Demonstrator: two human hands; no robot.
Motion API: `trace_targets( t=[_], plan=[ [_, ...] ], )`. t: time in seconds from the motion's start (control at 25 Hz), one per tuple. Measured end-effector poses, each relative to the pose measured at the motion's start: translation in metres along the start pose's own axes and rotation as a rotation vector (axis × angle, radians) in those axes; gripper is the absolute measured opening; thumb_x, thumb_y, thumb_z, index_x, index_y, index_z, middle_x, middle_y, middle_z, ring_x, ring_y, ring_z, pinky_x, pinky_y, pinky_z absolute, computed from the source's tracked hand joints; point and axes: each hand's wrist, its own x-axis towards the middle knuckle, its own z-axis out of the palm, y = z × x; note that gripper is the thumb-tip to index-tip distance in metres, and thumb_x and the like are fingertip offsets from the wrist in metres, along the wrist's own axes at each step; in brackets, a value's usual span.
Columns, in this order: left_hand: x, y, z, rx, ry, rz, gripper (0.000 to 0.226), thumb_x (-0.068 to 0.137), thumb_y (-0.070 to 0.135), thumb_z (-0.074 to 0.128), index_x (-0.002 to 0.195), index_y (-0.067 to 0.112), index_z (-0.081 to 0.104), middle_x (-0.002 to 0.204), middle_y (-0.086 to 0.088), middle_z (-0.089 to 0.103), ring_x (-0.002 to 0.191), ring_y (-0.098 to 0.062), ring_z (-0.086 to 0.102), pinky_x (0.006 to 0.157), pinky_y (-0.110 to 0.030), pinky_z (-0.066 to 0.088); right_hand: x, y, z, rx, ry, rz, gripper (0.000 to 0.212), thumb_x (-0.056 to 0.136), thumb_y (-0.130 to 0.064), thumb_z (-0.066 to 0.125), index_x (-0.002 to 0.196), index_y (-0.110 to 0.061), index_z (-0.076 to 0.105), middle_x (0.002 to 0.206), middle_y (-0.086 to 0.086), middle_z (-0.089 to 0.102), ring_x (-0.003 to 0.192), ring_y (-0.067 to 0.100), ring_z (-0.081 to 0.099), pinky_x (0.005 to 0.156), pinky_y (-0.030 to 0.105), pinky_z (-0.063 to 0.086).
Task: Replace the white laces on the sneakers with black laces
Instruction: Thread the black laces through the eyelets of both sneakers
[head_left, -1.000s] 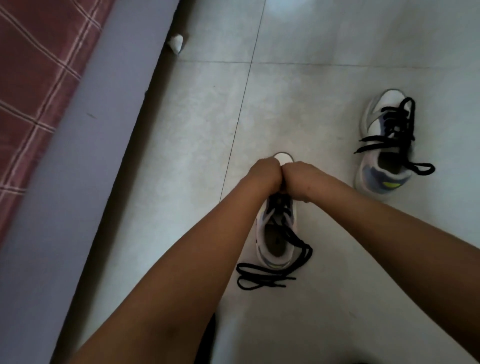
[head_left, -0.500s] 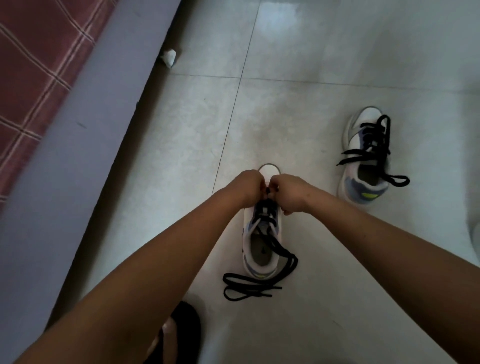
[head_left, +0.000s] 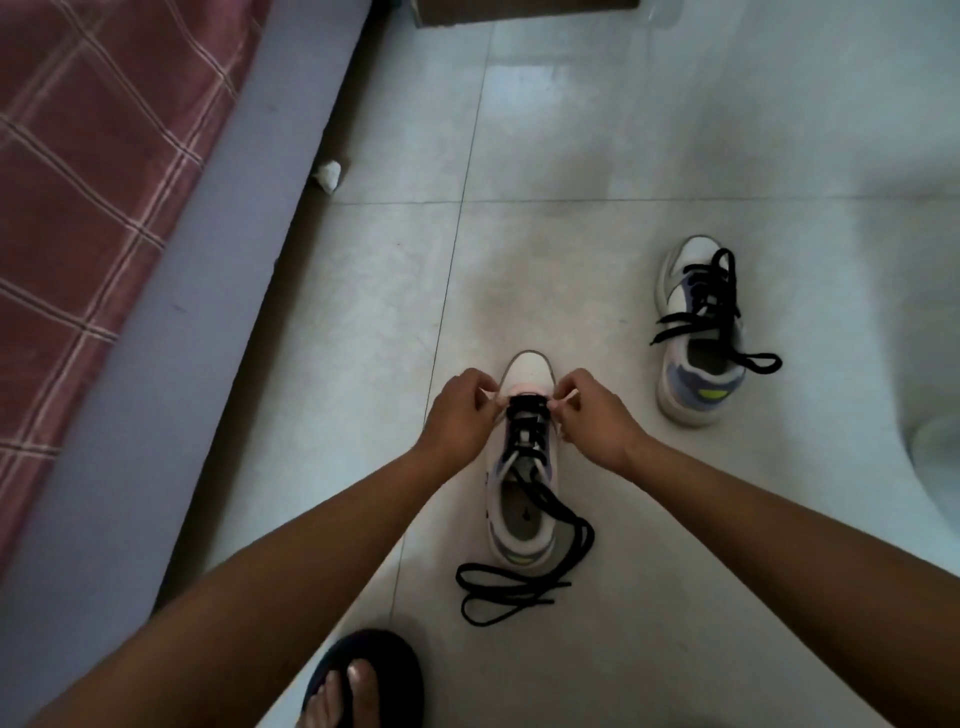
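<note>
— Black lace (head_left: 524, 587) threaded through the near shoe (head_left: 522, 499), low eyelets only; loose ends trailing past the heel onto the floor (head_left: 571, 260).

— And the far shoe (head_left: 698, 332)?

— Laced black already, by the look of it, but untied, ends lying out to both sides. Standing well apart, to the right, toe pointing away.

— Hands?

— Left hand (head_left: 460, 415) and right hand (head_left: 597, 421) both curled, pinching at the lowest black crossing near the toe. Something pale between the fingertips; white lace or shoe edge, cannot tell.

— Left to do?

— Probably snugging the rows, threading the upper eyelets, tying both.

— Look of the near shoe?

— White with grey-blue panels, yellow-green flash at the heel, mouth open, tongue slack.
</note>
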Motion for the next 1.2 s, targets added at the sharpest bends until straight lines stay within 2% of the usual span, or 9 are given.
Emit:
trace_targets(
  t=[0.08, 0.2, 0.32, 0.48, 0.6, 0.68, 0.96, 1.08, 1.2],
  plan=[
    [-0.011, -0.008, -0.010, 0.066, -0.024, 0.030, 0.006, 0.093, 0.024, 0.057, 0.091, 0.019, 0.059, 0.088, 0.006, 0.058, 0.080, -0.008, 0.052, 0.059, -0.012, 0.032, -0.011, 0.001, 0.002, -0.165, -0.013, -0.068, 0.009, 0.094, -0.023, 0.054, 0.093, -0.014, 0.053, 0.083, 0.006, 0.060, 0.076, 0.021, 0.054, 0.063, 0.029, 0.039],
    [-0.029, -0.016, -0.003, 0.078, -0.054, 0.096, 0.011, 0.093, 0.020, 0.055, 0.095, 0.014, 0.064, 0.090, 0.004, 0.060, 0.085, -0.014, 0.058, 0.062, -0.011, 0.033, -0.021, -0.001, 0.009, -0.230, -0.037, -0.016, 0.015, 0.094, -0.026, 0.055, 0.097, -0.011, 0.055, 0.095, 0.009, 0.063, 0.084, 0.023, 0.056, 0.068, 0.028, 0.039],
    [-0.017, -0.005, 0.013, 0.123, -0.081, 0.146, 0.019, 0.094, 0.020, 0.052, 0.106, 0.014, 0.066, 0.100, -0.004, 0.058, 0.091, -0.020, 0.058, 0.073, -0.022, 0.042, -0.014, -0.010, 0.006, -0.245, -0.003, -0.048, 0.015, 0.091, -0.023, 0.058, 0.100, -0.011, 0.059, 0.099, 0.010, 0.065, 0.090, 0.025, 0.058, 0.070, 0.028, 0.039],
    [0.004, 0.009, 0.021, 0.344, -0.155, 0.157, 0.025, 0.095, 0.020, 0.046, 0.110, 0.013, 0.066, 0.108, -0.012, 0.055, 0.094, -0.028, 0.058, 0.069, -0.026, 0.038, -0.010, -0.020, 0.006, -0.357, -0.025, -0.088, 0.017, 0.090, -0.018, 0.058, 0.104, -0.011, 0.064, 0.105, 0.012, 0.063, 0.096, 0.027, 0.059, 0.074, 0.030, 0.042],
    [0.007, 0.014, 0.026, 0.345, -0.171, 0.153, 0.029, 0.097, 0.016, 0.043, 0.119, 0.007, 0.060, 0.118, -0.015, 0.058, 0.103, -0.028, 0.059, 0.075, -0.024, 0.038, -0.009, -0.027, 0.011, -0.703, -0.015, -0.175, 0.030, 0.093, -0.021, 0.049, 0.121, -0.018, 0.057, 0.113, 0.010, 0.055, 0.102, 0.027, 0.054, 0.074, 0.031, 0.037],
    [0.010, 0.020, 0.025, 0.355, -0.192, 0.141, 0.030, 0.098, 0.014, 0.042, 0.120, 0.003, 0.059, 0.120, -0.017, 0.059, 0.106, -0.030, 0.059, 0.080, -0.026, 0.040, -0.005, -0.035, 0.012, -0.927, -0.006, -0.182, 0.030, 0.094, -0.021, 0.048, 0.122, -0.016, 0.054, 0.119, 0.008, 0.054, 0.108, 0.026, 0.051, 0.079, 0.033, 0.036],
    [0.023, 0.026, 0.006, 0.447, -0.448, 0.129, 0.026, 0.092, 0.004, 0.044, 0.110, -0.004, 0.060, 0.117, -0.021, 0.061, 0.108, -0.032, 0.058, 0.085, -0.031, 0.043, -0.005, -0.054, 0.027, -1.081, -0.104, -0.072, 0.038, 0.092, -0.012, 0.052, 0.129, -0.007, 0.047, 0.130, 0.010, 0.046, 0.120, 0.027, 0.045, 0.092, 0.036, 0.038],
    [0.017, 0.023, 0.004, 0.373, -0.412, 0.090, 0.024, 0.091, 0.001, 0.044, 0.105, -0.009, 0.061, 0.113, -0.024, 0.062, 0.106, -0.033, 0.058, 0.079, -0.030, 0.042, -0.009, -0.056, 0.036, -1.068, -0.063, -0.091, 0.038, 0.093, -0.008, 0.047, 0.131, -0.004, 0.042, 0.130, 0.015, 0.045, 0.119, 0.029, 0.046, 0.090, 0.036, 0.041],
    [0.012, 0.010, 0.005, 0.211, -0.349, 0.064, 0.020, 0.088, 0.000, 0.048, 0.090, -0.005, 0.067, 0.094, -0.023, 0.065, 0.090, -0.031, 0.062, 0.055, -0.022, 0.034, -0.021, -0.040, 0.034, -0.911, -0.066, -0.151, 0.037, 0.093, -0.004, 0.045, 0.129, -0.002, 0.038, 0.127, 0.018, 0.045, 0.108, 0.031, 0.053, 0.076, 0.033, 0.041]
  ],
)
